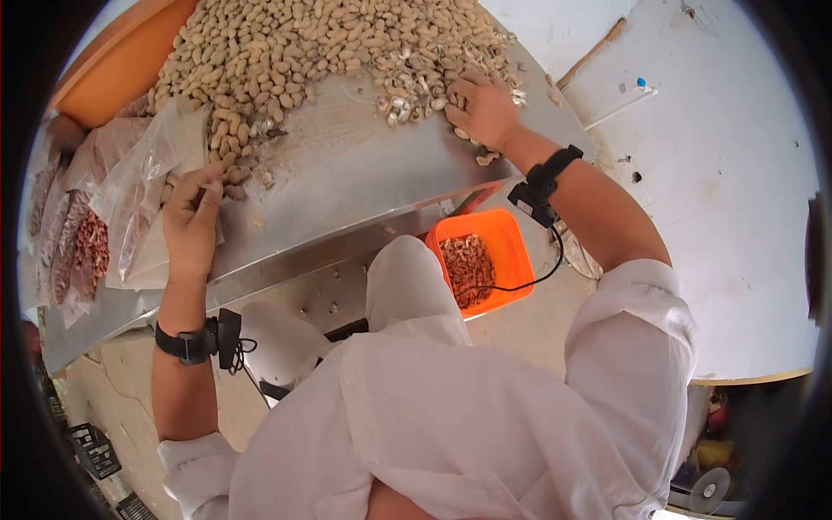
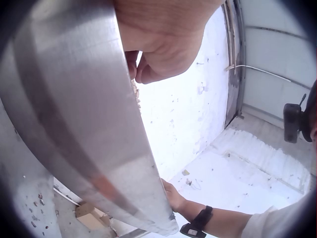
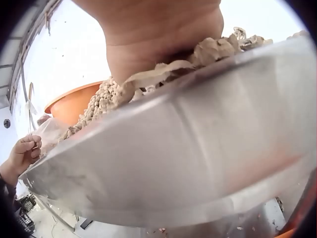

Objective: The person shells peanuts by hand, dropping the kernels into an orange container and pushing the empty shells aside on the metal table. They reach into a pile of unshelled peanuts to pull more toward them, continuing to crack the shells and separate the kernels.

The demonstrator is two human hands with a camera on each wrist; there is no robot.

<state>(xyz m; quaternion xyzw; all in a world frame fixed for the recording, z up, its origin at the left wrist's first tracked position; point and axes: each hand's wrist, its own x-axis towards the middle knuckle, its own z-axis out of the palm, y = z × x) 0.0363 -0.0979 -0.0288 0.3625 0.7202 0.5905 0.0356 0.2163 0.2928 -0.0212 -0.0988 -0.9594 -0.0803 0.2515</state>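
My left hand [image 1: 192, 217] is at the near left edge of the metal table [image 1: 338, 186], beside unshelled peanuts [image 1: 227, 130]. Its fingers are bent and the thumb comes up close to them, as the right wrist view shows too; I cannot tell whether anything lies between them. Across the table, my right hand [image 1: 490, 113] rests among broken peanut shells [image 1: 407, 87] near the right edge, fingers bent down into them. What its fingertips touch is hidden. In the right wrist view, shells [image 3: 215, 49] lie close under that hand along the table's rim.
A large heap of peanuts [image 1: 329, 35] covers the far side of the table, with an orange basin [image 1: 126, 74] at its left. Clear plastic bags [image 1: 130, 186] hold reddish kernels [image 1: 91, 247]. Below the front edge, an orange bin [image 1: 507, 227] contains shelled kernels [image 1: 466, 264].
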